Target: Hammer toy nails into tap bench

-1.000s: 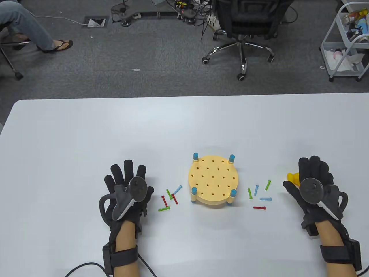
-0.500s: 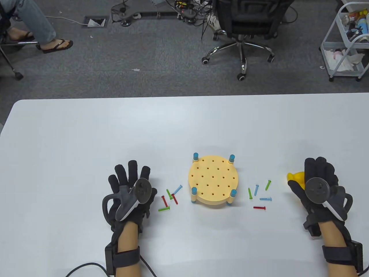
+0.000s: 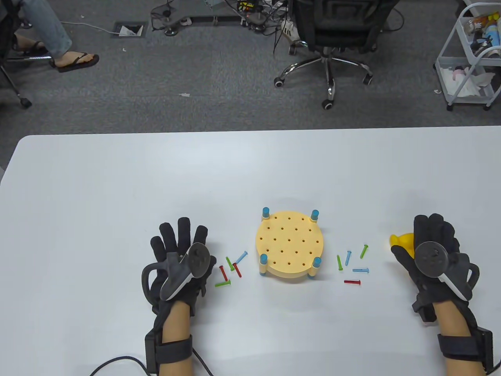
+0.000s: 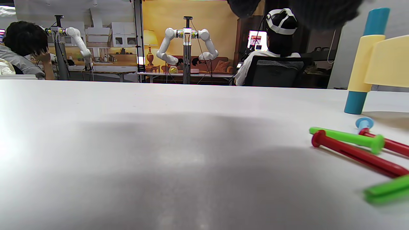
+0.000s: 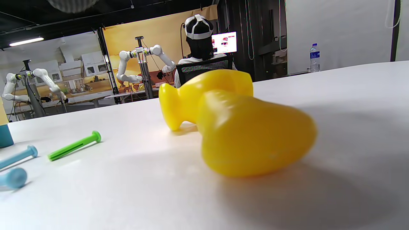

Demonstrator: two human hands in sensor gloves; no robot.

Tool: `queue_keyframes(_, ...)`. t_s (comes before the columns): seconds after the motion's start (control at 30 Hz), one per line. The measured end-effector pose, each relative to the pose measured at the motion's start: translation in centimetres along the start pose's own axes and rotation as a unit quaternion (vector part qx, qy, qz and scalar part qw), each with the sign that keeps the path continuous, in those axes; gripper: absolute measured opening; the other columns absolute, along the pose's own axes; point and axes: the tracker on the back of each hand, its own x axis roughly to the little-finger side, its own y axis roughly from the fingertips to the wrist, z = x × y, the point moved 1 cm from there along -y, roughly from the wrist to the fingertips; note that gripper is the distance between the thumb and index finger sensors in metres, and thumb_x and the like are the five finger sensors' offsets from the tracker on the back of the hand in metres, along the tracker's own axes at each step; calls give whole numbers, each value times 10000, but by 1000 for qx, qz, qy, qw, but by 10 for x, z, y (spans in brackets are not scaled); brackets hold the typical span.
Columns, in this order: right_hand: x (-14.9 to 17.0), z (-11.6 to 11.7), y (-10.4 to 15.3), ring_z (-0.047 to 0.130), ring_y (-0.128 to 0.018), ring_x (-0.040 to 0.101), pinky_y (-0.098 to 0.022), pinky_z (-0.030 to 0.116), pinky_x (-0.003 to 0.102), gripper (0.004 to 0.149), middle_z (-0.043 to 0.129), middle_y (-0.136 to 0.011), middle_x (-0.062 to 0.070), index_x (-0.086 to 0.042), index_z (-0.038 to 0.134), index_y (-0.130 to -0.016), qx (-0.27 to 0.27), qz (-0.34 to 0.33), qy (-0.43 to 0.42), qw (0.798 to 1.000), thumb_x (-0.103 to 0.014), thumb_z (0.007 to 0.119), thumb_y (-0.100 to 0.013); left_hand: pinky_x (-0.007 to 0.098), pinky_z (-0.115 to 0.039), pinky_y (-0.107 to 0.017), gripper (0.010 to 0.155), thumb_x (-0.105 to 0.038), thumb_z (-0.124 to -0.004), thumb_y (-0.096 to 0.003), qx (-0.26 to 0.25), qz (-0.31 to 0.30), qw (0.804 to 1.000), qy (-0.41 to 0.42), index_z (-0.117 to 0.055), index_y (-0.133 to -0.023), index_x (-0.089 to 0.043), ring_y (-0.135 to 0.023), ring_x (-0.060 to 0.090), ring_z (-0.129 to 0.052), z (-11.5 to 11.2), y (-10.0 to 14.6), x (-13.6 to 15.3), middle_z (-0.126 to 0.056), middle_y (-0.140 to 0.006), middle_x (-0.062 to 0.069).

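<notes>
The round yellow tap bench (image 3: 289, 244) with blue legs stands mid-table, its holes bare; it also shows at the right edge of the left wrist view (image 4: 383, 60). Several red, green and blue toy nails lie loose to its left (image 3: 229, 268) and several to its right (image 3: 352, 262). My left hand (image 3: 182, 246) lies flat with fingers spread, just left of the left nails (image 4: 351, 148), holding nothing. My right hand (image 3: 430, 241) is spread over the yellow toy hammer (image 3: 402, 239), which lies on the table (image 5: 243, 127) with no fingers around it.
The white table (image 3: 117, 188) stretches far beyond the bench. Its far edge runs across the middle of the table view. On the floor behind it stand an office chair (image 3: 332, 35) and a white cart (image 3: 469, 58).
My left hand has slid right, closer to the left nails. My right hand has shifted slightly right and back over the hammer. Bench and nails have not moved.
</notes>
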Motion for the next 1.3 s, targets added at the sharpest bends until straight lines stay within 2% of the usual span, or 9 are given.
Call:
queue_keyframes(0.3, 0, -1, 0, 105, -1053, 503, -727, 277, 675, 925, 51, -1150, 198, -188, 73, -1108, -3, 8, 3, 1000, -670, 460, -419, 661, -125, -749, 766, -579, -658, -383, -1, -1, 1000, 3, -324, -1055, -427, -1079, 445, -65, 0, 0, 0, -41, -1174, -17)
queue_keyframes(0.5, 4, 4, -2, 146, -1051, 512, -727, 304, 668, 935, 85, -1157, 213, -156, 98, -1112, -26, 33, 11, 999, -665, 472, -422, 661, -128, -748, 766, -579, -658, -383, 1, -2, 1000, 1, -327, -1056, -425, -1078, 446, -68, 0, 0, -1, -43, -1174, -15)
queue_keyframes(0.7, 15, 18, -6, 355, -1023, 542, -715, 430, 637, 935, 323, -1151, 268, -52, 274, -1118, -87, 135, 28, 987, -634, 525, -431, 661, -128, -747, 765, -580, -658, -382, 2, -3, 1000, 3, -332, -1056, -424, -1078, 447, -69, 0, 0, -1, -45, -1174, -12)
queue_keyframes(0.87, 20, 38, -10, 446, -994, 532, -705, 481, 614, 859, 421, -1121, 264, -61, 426, -1098, -143, 183, 32, 972, -603, 544, -442, 663, -131, -746, 764, -580, -659, -381, 10, 0, 1000, -2, -339, -1057, -421, -1076, 449, -72, -1, 0, -1, -55, -1176, -6)
queue_keyframes(1.0, 15, 39, -13, 493, -975, 519, -707, 507, 590, 743, 450, -1109, 266, -127, 494, -1065, -130, 184, 72, 972, -566, 543, -467, 663, -137, -744, 762, -580, -659, -380, 21, -2, 1000, -9, -348, -1057, -418, -1075, 452, -82, -4, -1, -4, -66, -1178, 1)
queue_keyframes(1.07, 13, 38, -14, 536, -957, 504, -703, 532, 573, 669, 488, -1094, 250, -143, 549, -1012, -117, 186, 73, 973, -540, 569, -474, 666, -145, -743, 763, -580, -660, -380, 30, -6, 999, -16, -352, -1058, -413, -1076, 456, -91, -7, -2, -7, -104, -1180, 9)
queue_keyframes(1.17, 18, 30, -14, 633, -923, 458, -680, 593, 556, 624, 588, -1049, 212, -133, 590, -940, -82, 193, 32, 977, -516, 649, -451, 676, -193, -745, 764, -580, -659, -380, 37, -15, 999, -30, -357, -1058, -400, -1082, 473, -175, -8, -2, -15, -165, -1195, 36)
queue_keyframes(1.2, 20, 24, -12, 714, -883, 433, -650, 644, 548, 611, 660, -1007, 200, -138, 614, -911, -48, 192, 10, 980, -512, 678, -433, 679, -218, -745, 765, -579, -660, -380, 38, -19, 998, -36, -361, -1059, -392, -1082, 480, -210, -8, -2, -19, -208, -1200, 57)
queue_keyframes(1.3, 26, 5, -8, 912, -730, 335, -550, 788, 475, 591, 803, -890, 142, -156, 634, -864, -5, 188, -55, 981, -511, 726, -399, 687, -339, -742, 759, -577, -660, -382, 26, -25, 998, -55, -407, -1062, -354, -1071, 501, -395, -3, 0, -32, -387, -1202, 92)
